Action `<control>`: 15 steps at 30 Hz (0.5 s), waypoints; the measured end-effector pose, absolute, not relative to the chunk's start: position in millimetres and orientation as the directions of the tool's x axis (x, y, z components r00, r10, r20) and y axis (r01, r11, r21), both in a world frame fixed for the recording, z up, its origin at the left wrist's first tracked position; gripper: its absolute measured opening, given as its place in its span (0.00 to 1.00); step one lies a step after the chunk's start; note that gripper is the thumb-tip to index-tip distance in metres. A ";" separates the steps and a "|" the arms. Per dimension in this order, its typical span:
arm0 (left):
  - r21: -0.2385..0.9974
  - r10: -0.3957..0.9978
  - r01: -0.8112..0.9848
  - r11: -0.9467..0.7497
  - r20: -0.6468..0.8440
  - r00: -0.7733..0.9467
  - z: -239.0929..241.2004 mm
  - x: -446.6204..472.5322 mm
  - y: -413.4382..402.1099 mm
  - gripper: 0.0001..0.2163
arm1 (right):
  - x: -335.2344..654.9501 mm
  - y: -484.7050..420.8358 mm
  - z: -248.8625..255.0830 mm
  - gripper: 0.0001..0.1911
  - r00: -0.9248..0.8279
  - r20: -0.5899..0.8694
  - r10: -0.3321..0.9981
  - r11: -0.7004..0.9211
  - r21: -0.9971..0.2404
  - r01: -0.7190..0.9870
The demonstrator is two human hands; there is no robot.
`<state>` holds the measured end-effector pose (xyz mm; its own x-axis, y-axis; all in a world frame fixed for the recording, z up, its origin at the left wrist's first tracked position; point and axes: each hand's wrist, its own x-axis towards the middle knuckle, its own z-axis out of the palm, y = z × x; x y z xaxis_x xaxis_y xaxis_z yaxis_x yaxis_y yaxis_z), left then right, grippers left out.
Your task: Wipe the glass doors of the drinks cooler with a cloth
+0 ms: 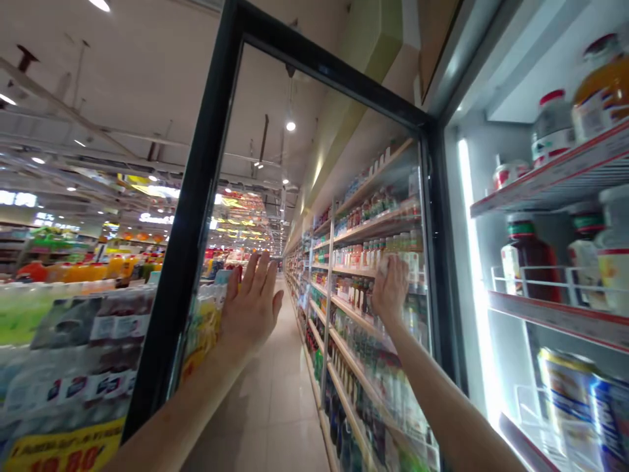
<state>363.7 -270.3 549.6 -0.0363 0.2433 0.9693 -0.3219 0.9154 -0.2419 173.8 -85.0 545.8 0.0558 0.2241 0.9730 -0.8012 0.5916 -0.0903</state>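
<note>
A black-framed glass cooler door stands swung open in front of me. My left hand lies flat against the inside of the glass, fingers stretched upward and together, holding nothing. My right hand is pressed on the glass nearer the hinge side, fingers curled around a small pale thing, perhaps a cloth, that I cannot make out clearly. Through the glass a long store aisle shows.
The open cooler at the right has lit shelves with juice bottles and cans. A row of drink shelves runs down the aisle behind the glass. At the left, display bins hold packaged goods above a yellow price sign. A tiled floor lies below.
</note>
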 end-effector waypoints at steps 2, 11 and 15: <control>-0.232 0.235 -0.318 0.919 0.972 -0.027 547.7 362.5 -268.0 0.24 | 173.5 -87.0 539.6 0.28 0.073 0.971 0.229 0.588 -0.078 -0.805; -0.268 0.251 -0.305 0.914 0.963 -0.093 515.2 350.7 -251.7 0.25 | 164.4 -66.4 523.5 0.28 -0.021 0.968 0.249 0.571 -0.164 -0.805; -0.257 0.243 -0.281 0.925 0.966 -0.085 519.7 352.7 -254.1 0.24 | 171.8 -75.2 507.5 0.28 0.153 0.987 -0.047 0.549 0.154 -0.822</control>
